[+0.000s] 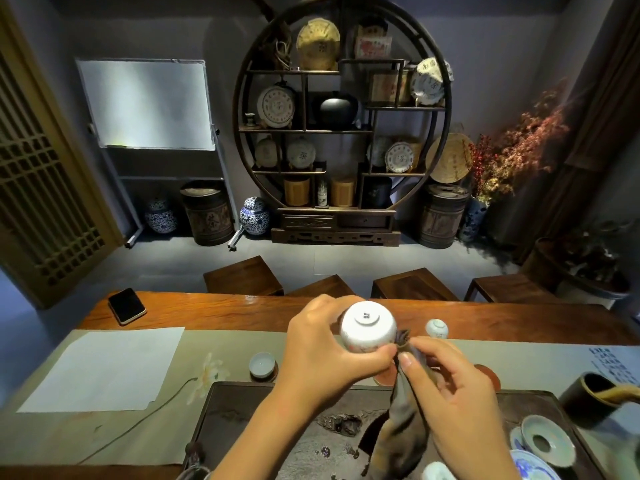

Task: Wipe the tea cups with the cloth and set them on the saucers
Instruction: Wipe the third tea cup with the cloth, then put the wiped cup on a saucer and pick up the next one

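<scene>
Head view shows the left hand (322, 355) gripping a white tea cup (367, 325) upside down above the counter (214, 310), fingers curled round its wall, foot ring facing up. The right hand (453, 386) pinches a dark cloth (398, 431) between thumb and fingers, its bunched tip touching the cup's right side. To wipe well, I would turn the cup slowly in the left hand while the cloth presses along the wall and rim (a loose grip risks a slip onto the dark tea tray (242, 427) below). A small cup (262, 364) already sits on a saucer to the left; whether it holds anything I cannot tell. A reddish saucer (490, 374) shows partly behind the right hand.
</scene>
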